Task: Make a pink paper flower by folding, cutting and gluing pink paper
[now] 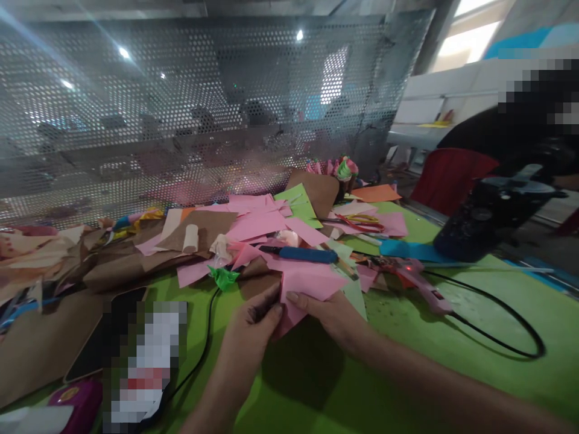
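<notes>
A pink paper sheet is pinched between the left hand and right hand. It sits tilted, its folded-looking edge beside the left fingertips.

Sheet between hands; glue gun right, paper pile behind.

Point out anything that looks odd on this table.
The pink glue gun stands out: its red light is lit as it lies on the green tabletop, front end among loose paper scraps. It seems switched on, risky near paper.
</notes>
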Available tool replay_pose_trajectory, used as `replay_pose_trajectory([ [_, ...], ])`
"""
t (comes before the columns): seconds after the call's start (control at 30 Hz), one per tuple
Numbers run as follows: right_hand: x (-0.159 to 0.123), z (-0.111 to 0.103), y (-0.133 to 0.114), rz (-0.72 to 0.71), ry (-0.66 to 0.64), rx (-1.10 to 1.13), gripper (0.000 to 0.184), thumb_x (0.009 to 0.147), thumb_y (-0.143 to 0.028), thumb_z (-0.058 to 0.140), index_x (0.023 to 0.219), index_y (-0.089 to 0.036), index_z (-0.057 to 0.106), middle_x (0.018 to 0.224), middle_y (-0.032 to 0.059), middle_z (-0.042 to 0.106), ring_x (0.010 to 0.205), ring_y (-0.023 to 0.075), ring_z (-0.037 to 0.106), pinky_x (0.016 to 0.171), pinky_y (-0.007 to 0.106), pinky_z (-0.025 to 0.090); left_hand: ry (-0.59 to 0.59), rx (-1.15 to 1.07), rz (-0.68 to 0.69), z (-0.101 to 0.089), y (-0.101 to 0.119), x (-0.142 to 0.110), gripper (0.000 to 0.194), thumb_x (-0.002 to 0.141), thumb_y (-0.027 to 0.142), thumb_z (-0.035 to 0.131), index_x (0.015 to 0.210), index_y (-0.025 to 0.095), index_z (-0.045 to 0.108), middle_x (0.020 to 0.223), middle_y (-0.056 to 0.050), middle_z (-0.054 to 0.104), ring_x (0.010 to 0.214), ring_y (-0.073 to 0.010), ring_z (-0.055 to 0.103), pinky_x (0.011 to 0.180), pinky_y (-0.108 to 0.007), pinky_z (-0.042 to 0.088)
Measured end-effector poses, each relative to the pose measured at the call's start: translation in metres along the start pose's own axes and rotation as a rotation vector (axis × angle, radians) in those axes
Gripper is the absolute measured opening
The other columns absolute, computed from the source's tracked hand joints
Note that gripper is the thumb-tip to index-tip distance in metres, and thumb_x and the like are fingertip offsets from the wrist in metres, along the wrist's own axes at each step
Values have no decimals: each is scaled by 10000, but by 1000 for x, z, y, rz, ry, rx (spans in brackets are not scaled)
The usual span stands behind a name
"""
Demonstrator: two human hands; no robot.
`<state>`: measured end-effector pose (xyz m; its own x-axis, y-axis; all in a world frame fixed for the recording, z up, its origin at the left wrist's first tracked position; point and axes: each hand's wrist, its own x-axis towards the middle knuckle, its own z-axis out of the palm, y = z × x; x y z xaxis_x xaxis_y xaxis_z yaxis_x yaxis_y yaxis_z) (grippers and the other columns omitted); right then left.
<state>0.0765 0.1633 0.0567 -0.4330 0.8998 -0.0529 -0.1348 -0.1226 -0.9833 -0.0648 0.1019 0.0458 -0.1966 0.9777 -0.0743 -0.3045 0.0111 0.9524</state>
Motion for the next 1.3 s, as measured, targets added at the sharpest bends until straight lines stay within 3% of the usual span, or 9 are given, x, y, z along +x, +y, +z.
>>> replay_pose_trajectory([
  [0.37,0,-1,-2,-64,-62,-117,316,733,-444,758,969,-235,732,1031,40,747,1037,291,639,976,437,453,16,-4,26,-2,-2,3,392,704,221,707,1095,189,726,1122,-80,732,1093,-254,656,988,-401,489],
  [0.47,-4,-1,-6,-13,39,-146,386,697,-456,782,998,-220,728,1024,59,744,1024,305,635,925,429,477,61,22,38,-4,-5,5,411,671,191,707,1081,161,731,1118,-105,730,1085,-272,660,1001,-422,478],
  [0.6,-2,-6,-9,42,163,-130,355,687,-455,783,918,-193,717,811,35,715,787,240,644,714,346,507,140,122,99,-6,1,8,452,686,228,701,1133,157,705,1117,-116,730,1070,-275,670,989,-419,490],
  [0.73,10,-21,-18,-109,121,-137,259,741,-436,727,786,-189,661,673,-10,605,603,148,534,556,262,432,149,282,195,-9,13,6,452,739,189,648,1191,199,668,1224,-83,684,1123,-234,644,1001,-353,480],
  [0.87,15,-34,-37,-386,181,-391,337,773,-406,715,1054,-238,635,1003,43,640,849,201,570,729,308,463,154,546,323,-11,16,0,517,818,151,549,1316,287,562,1266,-20,664,1117,-195,646,963,-319,504],
  [0.97,11,-34,-48,-565,36,-682,437,801,-422,710,1202,-284,605,1243,64,587,1130,262,502,960,390,394,105,840,413,-11,13,-5,622,810,81,494,1390,305,475,1183,-32,710,1019,-219,689,885,-358,546],
  [1.03,8,-32,-50,-614,-88,-800,416,804,-431,719,1186,-295,627,1231,52,609,1171,264,481,1000,399,359,47,980,496,-10,10,-8,653,799,47,459,1401,300,463,1127,-48,732,939,-229,711,832,-370,564],
  [1.2,8,-28,-43,-556,-227,-847,199,823,-434,702,893,-250,725,888,25,705,904,215,584,791,312,431,-63,1044,584,-9,11,-13,573,883,106,450,1419,306,430,1144,-59,723,974,-213,699,874,-360,546],
  [1.3,8,-28,-38,-510,-184,-815,143,819,-373,719,779,-236,728,785,15,695,834,199,593,722,283,433,-68,966,529,-8,15,-13,550,896,135,478,1407,334,435,1200,-25,702,1021,-186,685,852,-305,549],
])
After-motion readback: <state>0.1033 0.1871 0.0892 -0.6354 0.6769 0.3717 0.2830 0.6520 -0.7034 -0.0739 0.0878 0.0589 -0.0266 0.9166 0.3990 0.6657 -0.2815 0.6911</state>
